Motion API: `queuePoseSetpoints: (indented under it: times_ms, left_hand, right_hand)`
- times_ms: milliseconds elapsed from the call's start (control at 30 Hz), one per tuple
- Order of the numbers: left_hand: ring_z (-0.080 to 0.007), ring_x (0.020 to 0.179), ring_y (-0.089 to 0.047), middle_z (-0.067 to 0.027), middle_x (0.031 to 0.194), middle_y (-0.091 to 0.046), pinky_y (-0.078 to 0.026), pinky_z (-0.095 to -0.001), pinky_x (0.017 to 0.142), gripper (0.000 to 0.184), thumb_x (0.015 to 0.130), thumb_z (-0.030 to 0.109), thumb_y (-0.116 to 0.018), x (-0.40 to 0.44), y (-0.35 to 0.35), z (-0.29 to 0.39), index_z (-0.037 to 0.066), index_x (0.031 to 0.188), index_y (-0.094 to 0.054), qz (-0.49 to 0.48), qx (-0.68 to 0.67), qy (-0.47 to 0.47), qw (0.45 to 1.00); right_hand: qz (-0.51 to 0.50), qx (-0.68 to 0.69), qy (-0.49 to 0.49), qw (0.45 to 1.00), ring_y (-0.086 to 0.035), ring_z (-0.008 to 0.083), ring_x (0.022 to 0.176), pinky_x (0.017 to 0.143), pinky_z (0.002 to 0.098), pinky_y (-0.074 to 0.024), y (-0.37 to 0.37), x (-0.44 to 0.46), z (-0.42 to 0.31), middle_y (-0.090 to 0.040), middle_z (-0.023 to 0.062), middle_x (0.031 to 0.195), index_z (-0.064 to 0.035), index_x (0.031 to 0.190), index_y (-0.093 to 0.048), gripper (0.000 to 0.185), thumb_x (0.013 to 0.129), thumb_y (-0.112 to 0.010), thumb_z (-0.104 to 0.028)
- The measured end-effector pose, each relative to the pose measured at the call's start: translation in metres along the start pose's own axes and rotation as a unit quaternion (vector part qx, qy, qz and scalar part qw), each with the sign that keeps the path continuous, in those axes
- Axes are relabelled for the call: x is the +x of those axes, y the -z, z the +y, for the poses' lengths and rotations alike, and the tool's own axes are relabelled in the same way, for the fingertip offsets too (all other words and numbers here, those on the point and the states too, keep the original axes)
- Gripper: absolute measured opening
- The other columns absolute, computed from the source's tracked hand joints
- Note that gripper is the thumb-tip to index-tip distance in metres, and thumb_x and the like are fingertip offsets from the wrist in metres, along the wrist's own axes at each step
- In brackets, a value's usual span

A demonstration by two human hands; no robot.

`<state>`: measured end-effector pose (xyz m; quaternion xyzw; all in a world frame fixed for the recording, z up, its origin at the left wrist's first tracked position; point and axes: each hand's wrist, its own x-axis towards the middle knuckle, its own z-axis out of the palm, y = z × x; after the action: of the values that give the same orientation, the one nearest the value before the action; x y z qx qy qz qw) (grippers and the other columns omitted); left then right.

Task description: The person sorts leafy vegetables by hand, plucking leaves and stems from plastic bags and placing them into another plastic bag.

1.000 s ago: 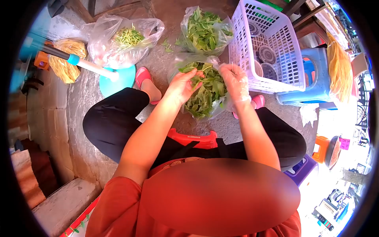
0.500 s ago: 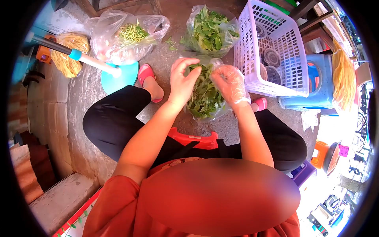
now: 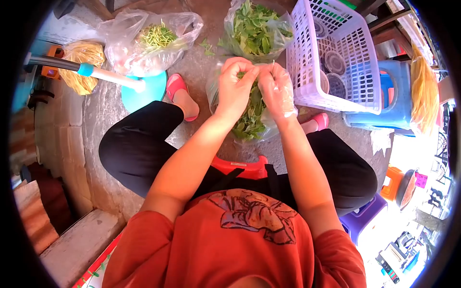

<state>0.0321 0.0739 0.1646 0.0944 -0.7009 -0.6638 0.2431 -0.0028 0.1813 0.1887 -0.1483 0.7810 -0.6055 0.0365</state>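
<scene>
Over a clear plastic bag of green leaves [image 3: 250,127], my two hands meet, fingertips nearly touching. My left hand [image 3: 235,89] is bare, its thumb and fingers pinched together. On my right hand [image 3: 277,91] is a thin clear plastic glove, and its fingers are pinched too. Whatever lies between the fingertips is too small or hidden to make out. Just beyond the hands stands another bag of green leaves [image 3: 254,30]. Farther left, a plastic bag [image 3: 122,45] has cut green stems [image 3: 157,36] on top.
A white plastic basket [image 3: 314,93] with round clear containers stands at the right, beside a blue stool [image 3: 401,89]. At the left are a turquoise disc with a pole [image 3: 129,98] and a yellow bag [image 3: 84,67]. Between my legs is a red stool [image 3: 242,168].
Both hands have come together above the bag, fingertips meeting where a gap was before. My right hand has turned more upright. The view has shifted slightly.
</scene>
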Motion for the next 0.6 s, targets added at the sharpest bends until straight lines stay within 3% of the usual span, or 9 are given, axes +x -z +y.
queuePoseSetpoints:
  times_ms: [133,167,233,333,367,400,467,533,600]
  left_hand:
    - [-0.0091,0.082,-0.05,-0.0055,0.101,-0.052,-0.041,-0.0216,0.072,0.008,0.083,0.006,-0.062,0.001,-0.009,-0.007,-0.001,0.081,-0.058,0.047,0.014,-0.032,0.998]
    - [-0.009,0.082,-0.05,-0.0057,0.102,-0.052,-0.041,-0.0216,0.073,0.008,0.083,0.006,-0.062,0.002,-0.011,-0.009,0.0,0.081,-0.058,0.05,0.022,-0.033,0.998]
    - [-0.009,0.082,-0.05,-0.0061,0.102,-0.052,-0.042,-0.0216,0.073,0.008,0.084,0.007,-0.061,0.003,-0.016,-0.015,0.0,0.081,-0.058,0.057,0.037,-0.031,0.997]
    - [-0.0091,0.083,-0.051,-0.006,0.104,-0.053,-0.042,-0.0223,0.073,0.01,0.085,0.009,-0.06,0.01,-0.008,-0.017,0.0,0.082,-0.058,0.08,0.063,-0.032,0.994]
    - [-0.0087,0.081,-0.051,-0.0061,0.1,-0.056,-0.043,-0.0223,0.072,0.011,0.087,0.01,-0.059,0.014,-0.006,-0.016,-0.001,0.084,-0.058,0.078,0.005,-0.014,0.997]
    - [-0.0123,0.082,-0.056,-0.0084,0.096,-0.06,-0.046,-0.0252,0.075,0.011,0.088,0.01,-0.057,0.018,-0.001,-0.017,-0.002,0.088,-0.058,0.057,-0.07,0.074,0.993]
    - [-0.0191,0.086,-0.061,-0.0126,0.096,-0.062,-0.049,-0.0305,0.081,0.013,0.09,0.009,-0.054,0.023,0.007,-0.016,-0.001,0.097,-0.055,-0.03,-0.216,0.144,0.965]
    - [-0.0231,0.088,-0.062,-0.0147,0.098,-0.061,-0.051,-0.0343,0.082,0.015,0.09,0.008,-0.053,0.023,0.013,-0.017,-0.001,0.101,-0.052,-0.103,-0.254,0.243,0.93]
    - [-0.025,0.089,-0.062,-0.0156,0.098,-0.061,-0.051,-0.0361,0.083,0.018,0.089,0.007,-0.052,0.021,0.013,-0.025,0.0,0.105,-0.049,-0.142,-0.273,0.316,0.898]
  right_hand:
    - [0.066,-0.032,0.01,0.997,-0.056,0.0314,0.068,0.06,0.0389,-0.0424,-0.014,0.005,0.006,-0.056,0.0187,0.07,0.0009,0.075,-0.052,0.015,0.082,-0.053,-0.012]
    - [0.061,-0.103,0.018,0.993,-0.055,0.0305,0.067,0.061,0.0389,-0.0418,-0.014,0.004,0.003,-0.056,0.0169,0.071,-0.0012,0.073,-0.05,0.017,0.085,-0.05,-0.014]
    - [0.091,0.044,-0.04,0.994,-0.055,0.0261,0.065,0.059,0.0355,-0.0417,-0.01,0.008,0.021,-0.055,0.0121,0.07,-0.0038,0.076,-0.05,0.015,0.087,-0.049,-0.014]
    - [0.134,0.263,-0.121,0.948,-0.053,0.0195,0.061,0.055,0.0304,-0.0415,0.005,0.015,0.041,-0.054,0.0049,0.07,-0.0078,0.081,-0.05,0.012,0.09,-0.047,-0.015]
    - [0.125,0.286,-0.196,0.93,-0.052,0.0177,0.059,0.054,0.0286,-0.0408,0.019,0.018,0.033,-0.056,0.0054,0.072,-0.0068,0.081,-0.051,0.013,0.09,-0.046,-0.015]
    - [0.116,0.307,-0.271,0.905,-0.051,0.0159,0.057,0.052,0.0269,-0.0401,0.033,0.019,0.012,-0.058,0.0058,0.074,-0.0058,0.08,-0.051,0.015,0.09,-0.046,-0.015]
    - [-0.027,0.255,-0.279,0.926,-0.053,0.0139,0.057,0.052,0.0259,-0.042,0.062,0.017,0.018,-0.06,0.0071,0.077,-0.0056,0.082,-0.054,0.013,0.088,-0.046,-0.014]
    - [-0.206,0.138,-0.295,0.923,-0.057,0.0158,0.061,0.056,0.0278,-0.0449,0.069,0.018,0.025,-0.062,0.01,0.081,-0.0047,0.086,-0.057,0.014,0.087,-0.047,-0.014]
    - [-0.403,-0.042,-0.308,0.861,-0.062,0.0216,0.069,0.062,0.0325,-0.0489,0.066,0.02,0.049,-0.064,0.0145,0.086,-0.003,0.09,-0.06,0.018,0.085,-0.049,-0.016]
